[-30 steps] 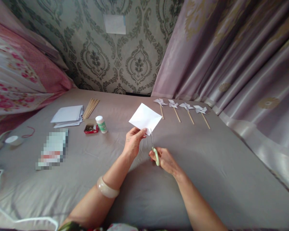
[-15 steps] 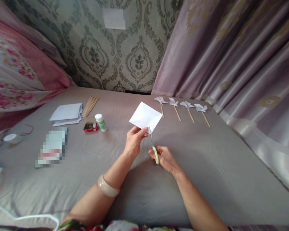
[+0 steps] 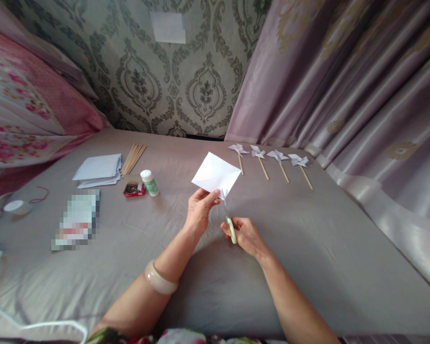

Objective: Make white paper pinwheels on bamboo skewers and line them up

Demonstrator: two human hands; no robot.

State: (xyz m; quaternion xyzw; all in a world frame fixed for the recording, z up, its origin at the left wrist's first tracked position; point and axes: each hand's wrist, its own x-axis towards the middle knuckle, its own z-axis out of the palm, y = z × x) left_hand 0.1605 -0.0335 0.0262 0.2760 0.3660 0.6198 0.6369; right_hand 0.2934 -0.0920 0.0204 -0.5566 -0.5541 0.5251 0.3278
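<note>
A square of white paper (image 3: 215,173) with faint crease lines is pinched by its near corner in my left hand (image 3: 199,210), thumb on top. My right hand (image 3: 244,234) grips a pair of scissors (image 3: 231,229) with pale green handles. The blades point away from me and meet the paper at its near corner, just right of my left thumb. Both hands are raised over the grey cloth surface (image 3: 208,286).
Several paper pinwheels on sticks (image 3: 278,156) lie at the back right. To the left are folded white sheets (image 3: 98,168), wooden sticks (image 3: 133,159), a red box of small metal pieces (image 3: 134,189), a white-capped bottle (image 3: 150,183), a blurred packet (image 3: 77,220) and a white cable (image 3: 25,326).
Almost nothing differs. The whole view has shifted very slightly, while both hands keep their hold on the paper and scissors.
</note>
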